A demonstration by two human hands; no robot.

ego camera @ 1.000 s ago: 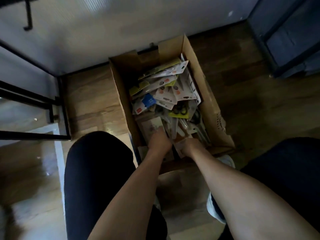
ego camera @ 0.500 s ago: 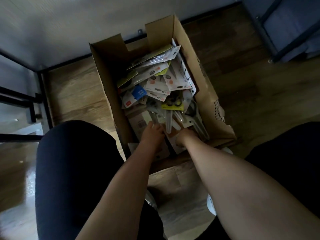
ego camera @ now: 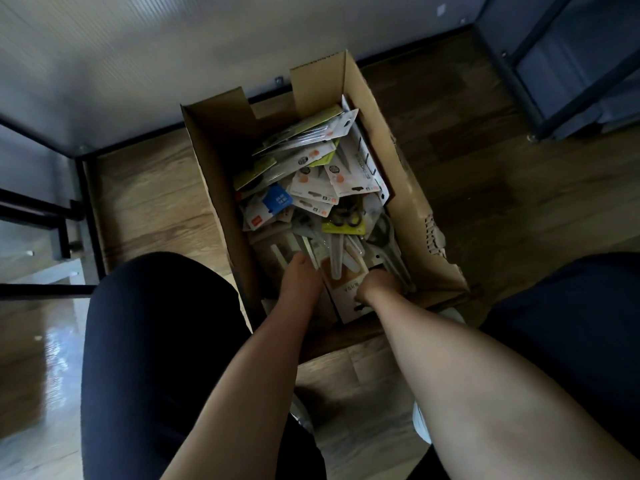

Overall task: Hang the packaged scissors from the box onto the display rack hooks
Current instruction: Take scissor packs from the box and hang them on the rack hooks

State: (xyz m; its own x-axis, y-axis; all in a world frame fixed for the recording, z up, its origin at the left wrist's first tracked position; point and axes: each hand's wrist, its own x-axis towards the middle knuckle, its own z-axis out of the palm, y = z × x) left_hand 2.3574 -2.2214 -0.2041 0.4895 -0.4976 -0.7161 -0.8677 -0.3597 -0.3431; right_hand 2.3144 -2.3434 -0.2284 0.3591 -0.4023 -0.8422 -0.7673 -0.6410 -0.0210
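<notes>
An open cardboard box [ego camera: 408, 188] stands on the wooden floor, filled with several packaged scissors [ego camera: 311, 183] lying in a loose pile. Both hands reach into its near end. Between them lies one pack of packaged scissors [ego camera: 341, 271], pale blades on a tan and white card. My left hand [ego camera: 299, 280] grips the card's left edge, its fingertips buried among the packs. On the card's right edge my right hand [ego camera: 375, 284] holds on with curled fingers. No display hook is in view.
A black metal frame [ego camera: 64, 221] stands on the left against a pale wall panel [ego camera: 173, 46]. A dark grey shelf unit [ego camera: 561, 64] fills the top right. My knees in dark trousers [ego camera: 156, 341] flank the box on both sides.
Both hands have stayed at the near end of the box and closed in on the tan-carded pack, which now shows more fully between them. The view has shifted slightly.
</notes>
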